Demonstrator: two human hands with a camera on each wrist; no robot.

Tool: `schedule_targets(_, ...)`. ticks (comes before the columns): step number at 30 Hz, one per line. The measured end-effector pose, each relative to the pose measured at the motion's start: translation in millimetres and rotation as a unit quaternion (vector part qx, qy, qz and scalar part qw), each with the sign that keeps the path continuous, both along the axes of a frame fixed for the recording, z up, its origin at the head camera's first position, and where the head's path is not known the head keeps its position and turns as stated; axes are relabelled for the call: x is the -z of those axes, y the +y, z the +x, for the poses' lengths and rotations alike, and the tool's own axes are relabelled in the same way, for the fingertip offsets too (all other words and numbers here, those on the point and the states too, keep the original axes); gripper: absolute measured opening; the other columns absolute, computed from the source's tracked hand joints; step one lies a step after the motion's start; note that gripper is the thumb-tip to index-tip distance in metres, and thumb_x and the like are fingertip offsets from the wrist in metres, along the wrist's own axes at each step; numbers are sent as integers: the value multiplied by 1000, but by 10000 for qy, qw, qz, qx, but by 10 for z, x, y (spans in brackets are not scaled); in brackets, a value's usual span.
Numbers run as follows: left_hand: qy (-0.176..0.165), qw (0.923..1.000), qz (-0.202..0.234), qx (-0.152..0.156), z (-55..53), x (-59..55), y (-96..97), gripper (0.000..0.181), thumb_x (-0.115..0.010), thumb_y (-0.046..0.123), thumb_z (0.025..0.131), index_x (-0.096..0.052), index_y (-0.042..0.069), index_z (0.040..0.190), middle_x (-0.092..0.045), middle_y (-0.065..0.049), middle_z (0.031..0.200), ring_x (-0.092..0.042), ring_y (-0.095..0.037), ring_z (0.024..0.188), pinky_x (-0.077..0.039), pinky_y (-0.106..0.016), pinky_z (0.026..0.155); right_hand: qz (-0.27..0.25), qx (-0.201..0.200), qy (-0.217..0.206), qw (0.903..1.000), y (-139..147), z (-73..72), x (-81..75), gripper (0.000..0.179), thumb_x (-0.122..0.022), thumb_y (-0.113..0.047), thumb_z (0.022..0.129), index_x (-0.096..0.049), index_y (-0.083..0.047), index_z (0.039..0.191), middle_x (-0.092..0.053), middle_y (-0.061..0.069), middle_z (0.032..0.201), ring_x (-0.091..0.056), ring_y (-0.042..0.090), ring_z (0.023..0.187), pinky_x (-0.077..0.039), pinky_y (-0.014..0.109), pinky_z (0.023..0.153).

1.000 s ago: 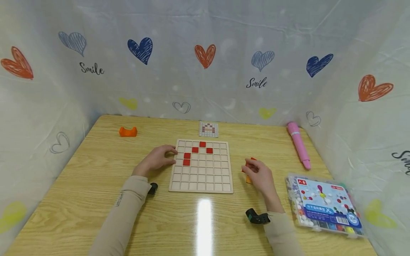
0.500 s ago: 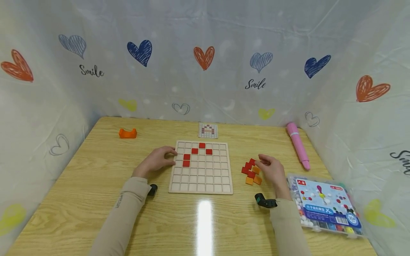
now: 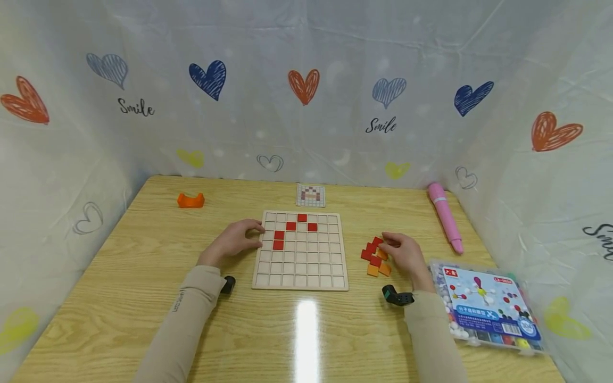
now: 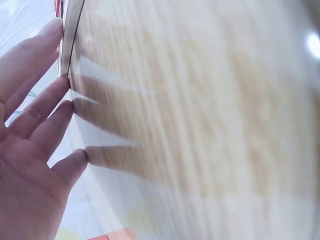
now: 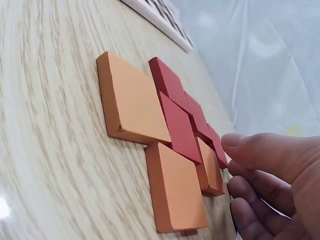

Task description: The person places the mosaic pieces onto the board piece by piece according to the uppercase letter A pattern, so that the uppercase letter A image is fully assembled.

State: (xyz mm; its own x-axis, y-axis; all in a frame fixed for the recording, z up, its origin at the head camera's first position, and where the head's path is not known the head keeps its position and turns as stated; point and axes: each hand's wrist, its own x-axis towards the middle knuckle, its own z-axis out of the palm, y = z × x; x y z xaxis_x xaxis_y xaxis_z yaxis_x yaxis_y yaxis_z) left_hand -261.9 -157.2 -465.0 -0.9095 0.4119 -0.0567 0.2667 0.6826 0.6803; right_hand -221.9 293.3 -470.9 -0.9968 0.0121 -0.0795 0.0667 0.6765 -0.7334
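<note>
A square wooden grid board (image 3: 313,266) lies at the centre of the table, with several red tiles (image 3: 291,226) set in its upper cells. My left hand (image 3: 232,238) rests at the board's left edge. In the left wrist view, its fingertips (image 4: 52,27) touch the board's side and the tabletop. To the right of the board is a loose cluster of red tiles (image 5: 180,127) and orange tiles (image 5: 132,100), lying flat. My right hand (image 3: 406,254) is at the cluster's right side, thumb and fingers slightly bent beside the farthest red tile. Nothing is visible between them; contact is unclear.
Behind the board lies a small pattern card (image 3: 311,196). An orange holder (image 3: 191,200) stands at the back left. A pink pen-shaped object (image 3: 446,217) lies at the back right, and a clear box of coloured parts (image 3: 488,303) at the front right.
My right hand has moved right, off the top of the loose tiles, uncovering them, then edged slightly back left to their side. The left hand stays at the board's edge.
</note>
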Motion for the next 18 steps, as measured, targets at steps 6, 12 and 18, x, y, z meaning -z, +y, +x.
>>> schedule_targets(6, -112, 9999, 48, -49, 20, -35, 12, 34, -72, 12, 89, -65, 3, 121, -46, -19, 146, -34, -39, 139, -25, -52, 116, 178, -117, 167, 9996, 4, -51, 6, 41, -63, -16, 96, -58, 1, 133, -61, 22, 124, -57, 36, 113, -46, 50, 98)
schedule_targets(12, -105, 9999, 44, -63, 20, -44, 15, 34, -72, 12, 89, -65, 2, 121, -46, -19, 146, -35, -39, 139, -25, -52, 116, 313, -210, 279, 9989, 14, -85, 22, 36, -64, -13, 95, -61, 1, 129, -62, 21, 119, -58, 36, 108, -48, 50, 95)
schedule_targets(18, -98, 9999, 22, -57, 3, -22, 17, 34, -73, 12, 89, -65, 3, 120, -47, -19, 145, -35, -39, 138, -26, -52, 116, 374, -186, 326, 9986, 17, -98, 29, 33, -63, -12, 95, -63, 1, 126, -65, 20, 115, -60, 35, 104, -49, 49, 92)
